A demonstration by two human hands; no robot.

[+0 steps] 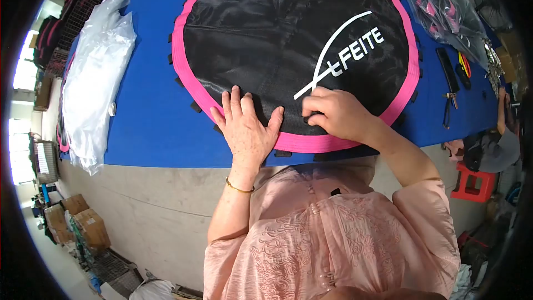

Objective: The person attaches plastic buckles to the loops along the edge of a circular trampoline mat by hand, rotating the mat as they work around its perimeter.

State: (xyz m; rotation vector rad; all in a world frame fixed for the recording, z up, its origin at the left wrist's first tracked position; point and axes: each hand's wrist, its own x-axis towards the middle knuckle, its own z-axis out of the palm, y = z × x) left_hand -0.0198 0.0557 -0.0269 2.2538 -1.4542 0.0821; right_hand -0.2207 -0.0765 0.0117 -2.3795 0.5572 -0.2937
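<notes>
A round black fabric mat (244,33) with a pink border and small black tabs around its edge lies flat on a blue-covered table. White lettering and a curved white line (335,44) are printed on its right part. My left hand (247,125) rests palm down at the near edge, fingers spread over the black cloth and the pink band. To its right, my right hand (338,114) is closed, its thumb and fingers pinched together against the cloth just below the printed line. What lies between those fingers, if anything, is hidden.
Clear plastic bags (97,83) lie at the table's left. At the right are a bag with pink and black items (444,14), a black strip (447,71) and small tools (463,71). A red stool (472,183) and another person sit beyond the right edge.
</notes>
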